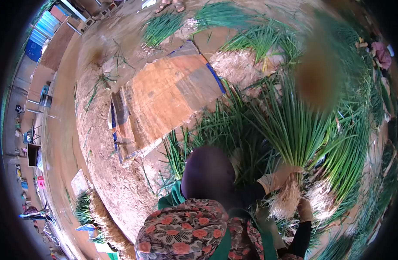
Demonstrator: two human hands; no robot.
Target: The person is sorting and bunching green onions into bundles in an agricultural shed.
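A large bunch of spring onions point(294, 130) stands fanned out at the right, its green leaves pointing up and away from me. My left hand point(282, 177) is closed round its pale stems, just above the root ends. Below the grip hangs a tuft of stringy roots point(285, 201). My right hand point(305, 210) is lower, its curled fingers against the side of these roots; its fingertips are partly hidden. Beside the roots lies another bundle of spring onions point(344, 167), with whitish roots point(320, 201).
A worn orange-brown sheet point(164, 86) lies on the ground ahead. More spring onion bundles point(164, 28) lie at the back, and a root pile point(236, 67) beyond the sheet. A dark rounded shape point(209, 173) and floral cloth point(181, 229) fill the near middle. A person's feet point(171, 8) show far off.
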